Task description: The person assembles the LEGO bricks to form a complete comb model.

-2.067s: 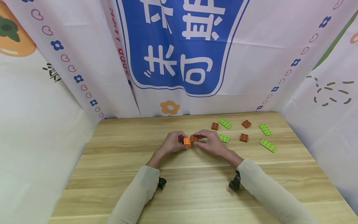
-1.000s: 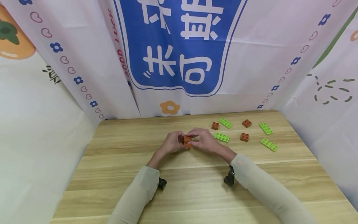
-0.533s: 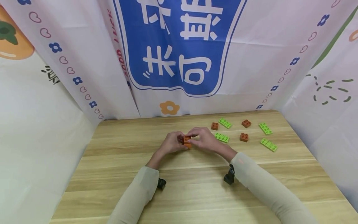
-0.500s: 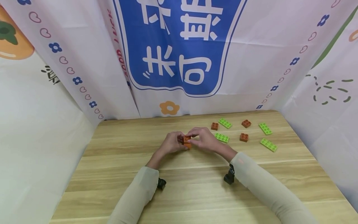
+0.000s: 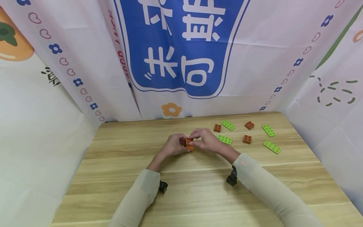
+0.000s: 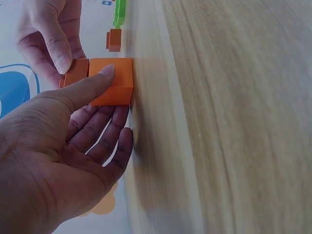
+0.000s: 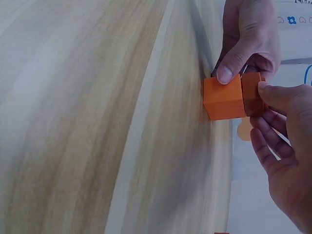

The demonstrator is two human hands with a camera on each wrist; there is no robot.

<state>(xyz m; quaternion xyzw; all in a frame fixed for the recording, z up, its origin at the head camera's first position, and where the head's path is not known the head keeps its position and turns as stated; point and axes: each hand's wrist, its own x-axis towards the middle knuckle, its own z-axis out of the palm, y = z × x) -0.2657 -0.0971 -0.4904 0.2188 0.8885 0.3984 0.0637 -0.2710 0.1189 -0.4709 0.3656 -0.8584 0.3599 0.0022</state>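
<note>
My left hand [image 5: 173, 145] holds a tall orange toy block [image 6: 123, 82] near the middle of the table, thumb on one side and fingers on the other. On top of it sits a flatter brown brick [image 7: 252, 92], lined up with the block; only a thin dark seam shows between them in the left wrist view. The right hand [image 5: 208, 140] pinches this brown brick between thumb and fingers from the right. Whether the two pieces are fully pressed together, I cannot tell.
Loose brown bricks [image 5: 247, 139] and several lime green bricks [image 5: 272, 147] lie on the right rear of the wooden table [image 5: 193, 195]. One green brick [image 5: 225, 139] is just beyond the right hand. A printed cloth [image 5: 249, 63] hangs behind the table.
About two seconds ago the brown brick was beside the orange block, to its right. My right hand has since moved it left onto the block's top. The left hand has stayed in place.
</note>
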